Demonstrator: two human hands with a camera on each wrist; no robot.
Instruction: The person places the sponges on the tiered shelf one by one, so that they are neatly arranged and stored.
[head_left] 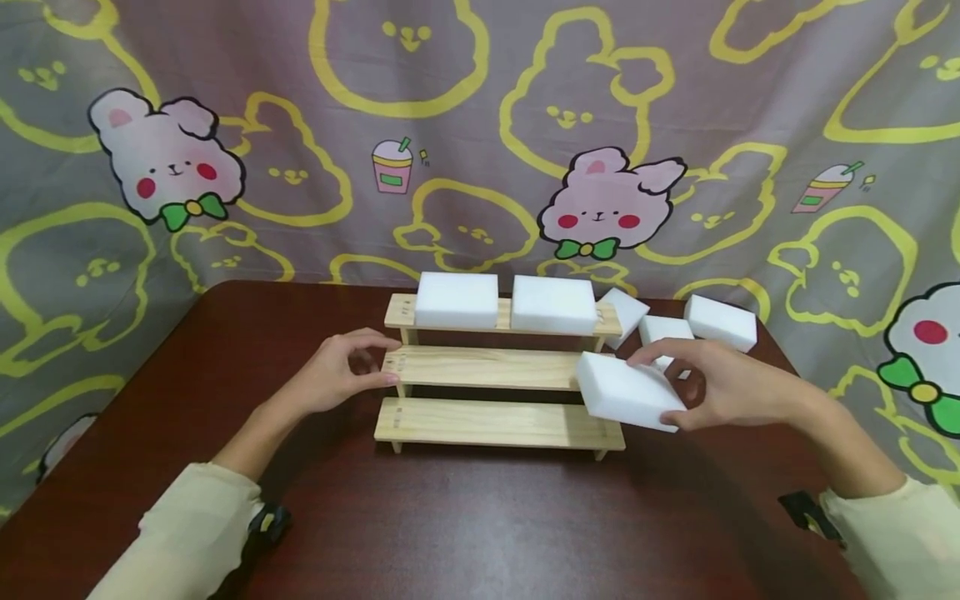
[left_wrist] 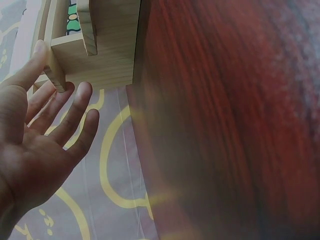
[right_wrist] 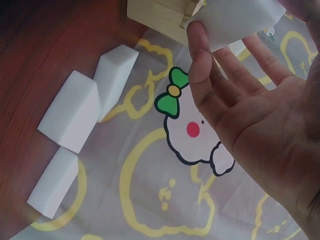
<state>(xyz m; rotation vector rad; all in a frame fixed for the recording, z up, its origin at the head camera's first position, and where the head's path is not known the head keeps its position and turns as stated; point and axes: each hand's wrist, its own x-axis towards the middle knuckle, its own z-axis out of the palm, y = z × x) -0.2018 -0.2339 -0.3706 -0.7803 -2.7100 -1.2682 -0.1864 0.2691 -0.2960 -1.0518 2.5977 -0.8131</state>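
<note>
A three-step wooden display rack point(head_left: 487, 423) stands on the table. My left hand point(head_left: 339, 372) pinches the left end of its middle step between thumb and fingers; in the left wrist view the hand point(left_wrist: 45, 135) has its other fingers spread below that wooden end. In my right hand point(head_left: 720, 385) is a white foam block point(head_left: 626, 390), tilted and gripped by its right side, in front of the right end of the lower steps. Two more white foam blocks, a left one point(head_left: 457, 300) and a right one point(head_left: 553, 305), sit side by side on the top step.
Behind my right hand, several loose foam blocks lie on the dark red table point(head_left: 480, 517), among them one point(head_left: 720, 323) at the far right. A patterned curtain point(head_left: 465, 133) hangs along the table's back and sides.
</note>
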